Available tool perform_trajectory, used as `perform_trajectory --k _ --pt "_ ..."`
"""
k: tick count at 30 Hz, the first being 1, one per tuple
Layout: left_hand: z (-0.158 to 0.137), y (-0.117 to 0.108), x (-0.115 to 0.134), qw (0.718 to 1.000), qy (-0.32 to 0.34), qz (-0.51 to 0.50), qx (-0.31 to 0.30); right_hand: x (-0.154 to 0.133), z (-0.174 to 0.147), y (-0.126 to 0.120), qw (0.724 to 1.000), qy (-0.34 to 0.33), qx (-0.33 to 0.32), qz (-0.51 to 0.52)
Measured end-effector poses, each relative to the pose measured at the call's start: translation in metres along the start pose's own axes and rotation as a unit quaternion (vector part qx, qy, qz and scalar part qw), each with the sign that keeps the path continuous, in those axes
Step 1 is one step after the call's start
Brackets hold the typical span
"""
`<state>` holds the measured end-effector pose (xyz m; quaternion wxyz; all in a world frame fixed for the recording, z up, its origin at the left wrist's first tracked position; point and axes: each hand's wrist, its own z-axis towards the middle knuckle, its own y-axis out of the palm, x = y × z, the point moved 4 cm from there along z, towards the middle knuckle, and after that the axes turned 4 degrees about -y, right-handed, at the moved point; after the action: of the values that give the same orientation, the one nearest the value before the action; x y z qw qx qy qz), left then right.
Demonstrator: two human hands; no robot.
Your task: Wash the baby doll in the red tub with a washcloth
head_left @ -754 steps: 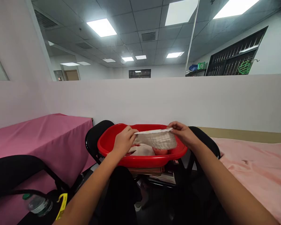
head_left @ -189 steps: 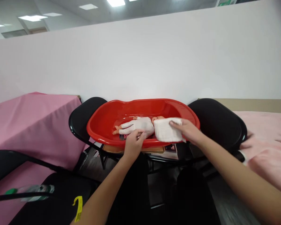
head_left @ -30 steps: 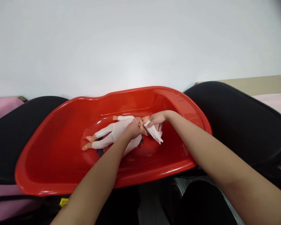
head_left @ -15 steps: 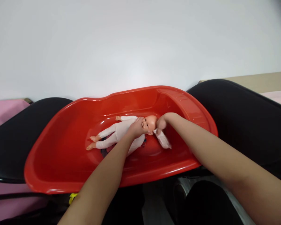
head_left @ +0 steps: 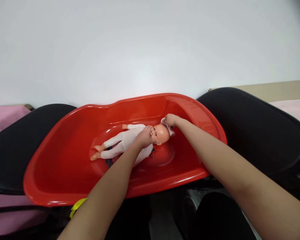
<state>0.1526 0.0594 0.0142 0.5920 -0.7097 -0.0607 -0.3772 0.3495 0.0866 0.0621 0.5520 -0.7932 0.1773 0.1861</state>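
A baby doll [head_left: 132,137] in white clothes lies on its back in a red baby bathtub [head_left: 62,153], its bare feet to the left and its bald head to the right. My left hand [head_left: 145,136] is closed on the doll at its upper chest and neck, just below the chin. My right hand [head_left: 170,120] pinches a small white cloth [head_left: 171,132] against the top and back of the doll's head. Part of the cloth is hidden behind the head and fingers. Dark and reddish material [head_left: 110,161] shows under the doll's legs and hips.
Black chair seats stand on the left [head_left: 47,123] and right [head_left: 255,130] of the tub. Behind it rises a white wall [head_left: 145,46]. Pink fabric [head_left: 7,116] lies at the far left, and a yellow item [head_left: 77,206] shows below the tub's near rim.
My right hand has moved slightly up, bringing the cloth from hanging beside the head onto its crown. My left hand stays at the doll's upper chest.
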Motion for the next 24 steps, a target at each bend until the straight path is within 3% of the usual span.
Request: perform_trajectory --k 3,5,7,12,17,20,24 --pt "-0.001 -0.001 0.004 1.000 -0.005 -0.006 -0.003 -0.017 0.000 -0.002 0.992 -0.109 0.002 0.067" --pt "0.001 -0.001 0.005 1.000 -0.005 -0.007 -0.003 -0.026 -0.001 0.001 0.975 -0.184 -0.045 0.115" --pt "0.002 0.001 0.003 1.000 -0.012 -0.010 -0.009 -0.026 -0.001 0.007 0.970 -0.200 -0.091 0.104" --pt "0.001 0.001 -0.001 1.000 0.016 -0.017 -0.017 -0.008 0.008 0.018 0.992 -0.079 -0.099 -0.005" --pt "-0.003 -0.001 -0.004 1.000 0.001 0.019 -0.009 0.005 0.000 0.022 0.986 0.053 -0.153 0.031" --pt "-0.002 -0.001 -0.004 0.999 0.024 0.028 0.010 0.009 -0.007 0.019 0.978 0.084 -0.175 0.073" --pt "0.000 0.000 -0.008 1.000 0.010 0.015 0.006 0.012 -0.010 0.015 0.977 0.074 -0.183 0.084"
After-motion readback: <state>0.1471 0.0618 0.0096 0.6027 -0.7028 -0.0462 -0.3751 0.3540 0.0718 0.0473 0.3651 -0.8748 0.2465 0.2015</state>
